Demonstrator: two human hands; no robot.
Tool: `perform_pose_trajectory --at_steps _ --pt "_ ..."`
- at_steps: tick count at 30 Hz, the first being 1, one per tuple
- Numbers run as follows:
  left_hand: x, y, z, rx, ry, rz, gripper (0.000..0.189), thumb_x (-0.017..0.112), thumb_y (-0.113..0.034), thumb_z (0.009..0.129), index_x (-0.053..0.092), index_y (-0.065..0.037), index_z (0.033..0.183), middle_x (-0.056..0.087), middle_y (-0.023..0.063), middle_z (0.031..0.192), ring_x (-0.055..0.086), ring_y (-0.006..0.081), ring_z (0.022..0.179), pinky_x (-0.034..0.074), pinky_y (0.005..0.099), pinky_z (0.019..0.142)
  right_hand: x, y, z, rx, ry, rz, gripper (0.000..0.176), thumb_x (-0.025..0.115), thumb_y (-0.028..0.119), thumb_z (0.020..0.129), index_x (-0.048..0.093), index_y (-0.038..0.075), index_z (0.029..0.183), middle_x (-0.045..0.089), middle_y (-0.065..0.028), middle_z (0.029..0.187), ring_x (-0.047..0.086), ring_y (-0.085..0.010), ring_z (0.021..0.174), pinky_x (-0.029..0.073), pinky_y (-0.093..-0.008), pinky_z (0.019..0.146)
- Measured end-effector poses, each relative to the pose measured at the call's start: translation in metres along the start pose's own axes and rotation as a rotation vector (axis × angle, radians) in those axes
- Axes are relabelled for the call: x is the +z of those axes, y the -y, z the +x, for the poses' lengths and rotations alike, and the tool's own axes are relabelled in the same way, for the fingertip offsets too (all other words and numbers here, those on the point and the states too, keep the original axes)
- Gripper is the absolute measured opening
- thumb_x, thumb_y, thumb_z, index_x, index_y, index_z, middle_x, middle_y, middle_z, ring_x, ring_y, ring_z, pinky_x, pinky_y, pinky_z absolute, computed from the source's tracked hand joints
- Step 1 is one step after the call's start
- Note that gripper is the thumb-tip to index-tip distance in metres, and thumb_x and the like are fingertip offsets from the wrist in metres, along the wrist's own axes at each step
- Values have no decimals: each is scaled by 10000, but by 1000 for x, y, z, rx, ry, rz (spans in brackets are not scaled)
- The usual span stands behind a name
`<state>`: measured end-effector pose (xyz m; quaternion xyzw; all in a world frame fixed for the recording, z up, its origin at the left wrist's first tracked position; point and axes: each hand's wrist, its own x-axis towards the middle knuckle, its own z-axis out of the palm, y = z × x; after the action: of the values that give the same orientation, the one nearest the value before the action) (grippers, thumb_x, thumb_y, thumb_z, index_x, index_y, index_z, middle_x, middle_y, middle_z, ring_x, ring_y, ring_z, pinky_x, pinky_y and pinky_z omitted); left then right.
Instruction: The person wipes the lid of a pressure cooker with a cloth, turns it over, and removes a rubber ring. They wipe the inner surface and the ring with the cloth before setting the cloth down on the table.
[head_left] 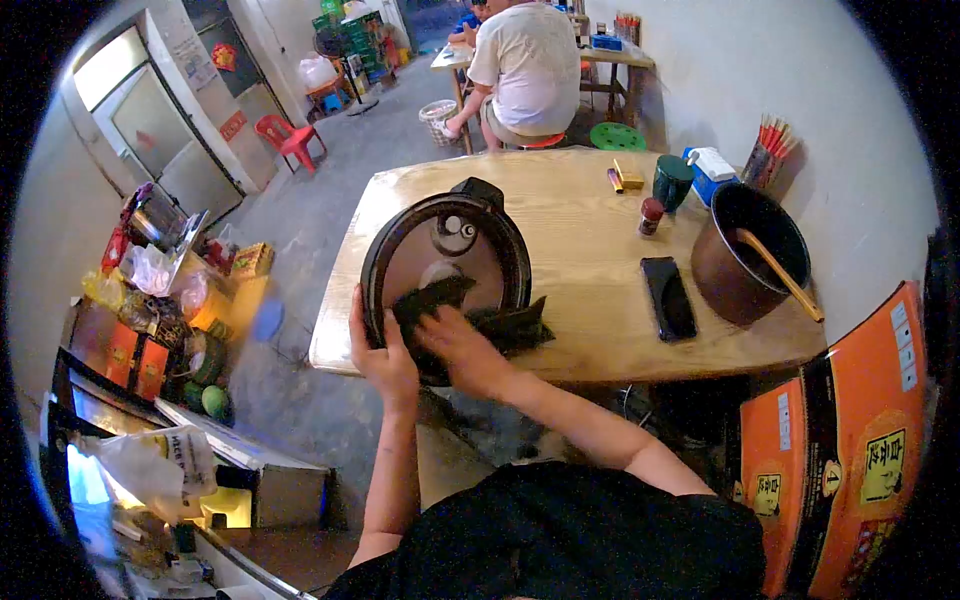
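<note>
At the near edge of the wooden surface (590,240), we hold a round cooker lid (450,245) with its pale inner face turned up toward us, its dark rim hanging partly over the edge. Our left hand (380,360) has its grip closed on the rim at the lower left, thumb on the inner side and fingers wrapped behind; we judge that this braces the lid against pressure from the other side. Our right hand (465,350) lies across the lower part of the lid, its grip bunched on a dark cloth (432,297), which it presses flat against the inner face while a loose end trails to the right. The left forearm rises almost straight from our body, the wrist bent inward. The right arm comes in from the right at a slant, the elbow low and the palm facing down. Well apart to the right, out of the way, are a black phone (668,297) and a brown pot (725,275) with a wooden spoon (782,275) leaning in it.
</note>
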<state>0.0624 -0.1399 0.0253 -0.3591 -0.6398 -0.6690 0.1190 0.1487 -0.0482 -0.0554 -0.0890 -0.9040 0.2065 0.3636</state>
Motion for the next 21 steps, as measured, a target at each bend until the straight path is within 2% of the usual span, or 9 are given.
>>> perform_pose_trajectory --at_steps 1,2,7,10,12,13,15,17,21 --pt "-1 0 0 -21 5 -15 422 542 -17 948 478 62 1357 546 174 1351 527 250 1236 400 355 1053 -7 13 6 -132 73 61 626 555 -46 750 486 39 1366 462 -221 1415 402 -431 1331 289 -487 1158" --pt "-3 -1 0 -41 4 -26 424 544 -18 947 478 59 1359 547 173 1349 525 250 1238 398 354 1054 -20 17 7 -103 104 55 542 500 79 845 482 79 1386 459 -176 1442 405 -386 1349 292 -467 1162" --pt "-7 6 -6 -28 -10 -31 443 549 -12 939 468 48 1371 535 168 1361 520 248 1242 396 350 1054 -41 -17 -22 -130 251 -65 559 562 66 804 507 100 1359 511 -124 1400 483 -323 1296 418 -425 1078" --pt "-6 8 -8 9 -16 -40 444 544 -13 943 462 46 1376 530 163 1366 518 247 1240 395 352 1054 -67 -28 -11 159 310 -19 548 557 32 784 512 46 1331 552 -187 1330 526 -362 1234 448 -433 1041" --pt "-4 -5 -6 -9 20 -45 439 545 -14 943 469 45 1371 538 169 1353 523 253 1231 401 359 1049 -77 -39 5 481 200 -60 524 526 -3 777 520 -10 1301 569 -258 1270 540 -416 1191 457 -438 1020" --pt "-3 -7 -6 1 15 -50 439 545 -14 943 469 45 1371 538 169 1353 523 253 1231 401 359 1049 -77 -36 6 472 192 -63 524 526 -3 777 520 -10 1301 569 -258 1270 540 -416 1191 457 -438 1020" --pt "-3 -9 -7 26 9 30 428 542 -4 941 479 50 1361 541 174 1345 524 257 1229 405 364 1046 -68 -15 5 137 -193 -3 482 517 -23 759 544 -49 1239 585 -295 1200 552 -447 1135 455 -462 1001" --pt "0 -13 -7 26 14 -11 425 544 0 940 483 52 1357 541 177 1344 524 259 1230 405 365 1046 -38 6 5 -101 -212 187 508 541 -87 698 570 -19 1201 585 -237 1134 559 -432 1073 477 -453 935" --pt "-1 -4 -6 11 -5 -13 421 546 1 938 487 58 1351 548 177 1338 530 261 1223 408 364 1043 -38 16 1 -26 -117 62 552 576 -73 677 580 27 1219 555 -206 1098 548 -403 1053 490 -441 901"
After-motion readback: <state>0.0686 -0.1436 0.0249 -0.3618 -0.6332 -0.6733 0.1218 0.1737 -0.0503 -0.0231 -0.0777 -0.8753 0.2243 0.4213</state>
